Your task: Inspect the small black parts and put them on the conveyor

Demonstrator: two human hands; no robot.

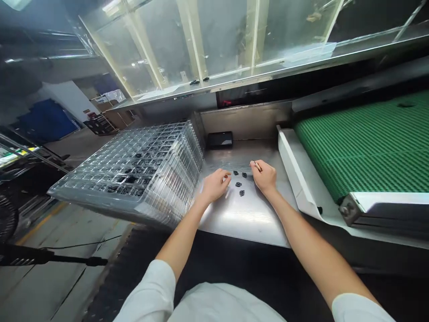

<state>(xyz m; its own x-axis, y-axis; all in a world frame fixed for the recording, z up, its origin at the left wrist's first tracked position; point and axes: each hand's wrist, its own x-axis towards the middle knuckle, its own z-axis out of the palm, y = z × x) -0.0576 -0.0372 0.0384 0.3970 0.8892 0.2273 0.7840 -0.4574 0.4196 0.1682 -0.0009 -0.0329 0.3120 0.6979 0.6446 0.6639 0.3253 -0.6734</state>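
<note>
Several small black openwork plastic parts point(238, 184) lie scattered on a metal work surface point(241, 214), between my two hands. My left hand point(216, 184) is just left of them, its fingers loosely bent and thumb and forefinger apart, with nothing visible in it. On the right, my right hand point(265, 175) is closed, thumb against the curled fingers. Whatever it may hold is too small and too hidden to name. Left of my left hand stands a tall stack of clear plastic trays point(170, 174); black parts sit in several pockets of the top one.
A green mesh conveyor belt point(368, 147) runs at the right, behind a white side guard point(295, 174). A black rectangular object point(220, 140) rests at the back of the metal surface. Clear panels point(224, 44) hang above. A dark fan point(7, 219) stands far left.
</note>
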